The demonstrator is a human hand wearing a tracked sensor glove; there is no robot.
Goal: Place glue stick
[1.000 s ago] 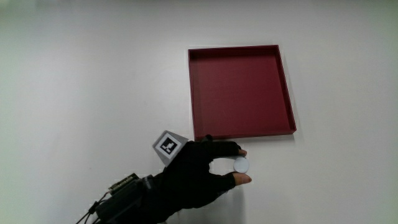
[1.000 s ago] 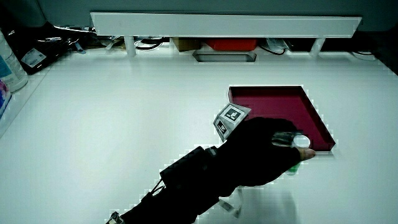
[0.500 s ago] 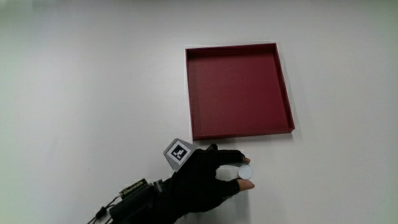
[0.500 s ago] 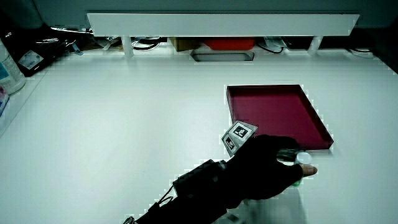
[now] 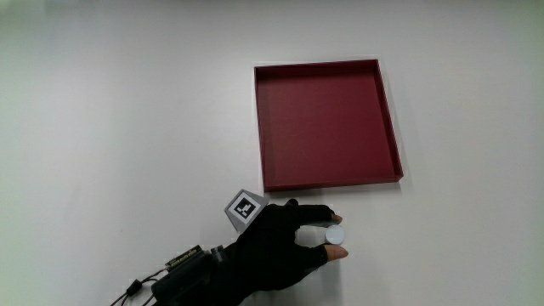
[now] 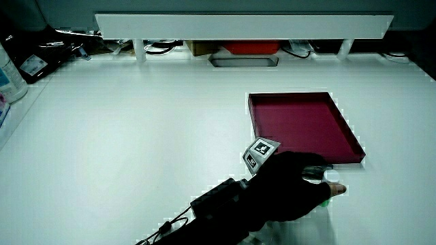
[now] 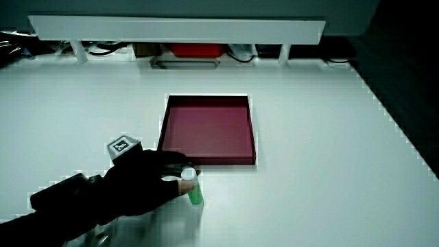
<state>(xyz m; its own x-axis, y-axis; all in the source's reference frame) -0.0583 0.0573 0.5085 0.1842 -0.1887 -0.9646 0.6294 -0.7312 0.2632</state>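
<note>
The glue stick (image 5: 335, 233) stands upright on the white table, showing a round white cap from above and a green body (image 7: 195, 193) in a side view. The black-gloved hand (image 5: 280, 248) is shut on it, thumb and fingers at either side of the cap. The patterned cube (image 5: 243, 209) sits on the hand's back. Hand and glue stick are on the table just nearer to the person than the dark red tray (image 5: 388, 110), outside its near wall. In both side views the glove (image 6: 289, 190) hides most of the stick.
The red tray (image 7: 209, 158) is shallow and holds nothing. A low white partition (image 6: 238, 26) runs along the table's edge farthest from the person, with cables and a red box under it. A bottle (image 6: 10, 68) stands at the table's edge.
The hand with the glue stick has drawn a little nearer to the person, away from the tray's near wall, and lower toward the table. Its grip is unchanged.
</note>
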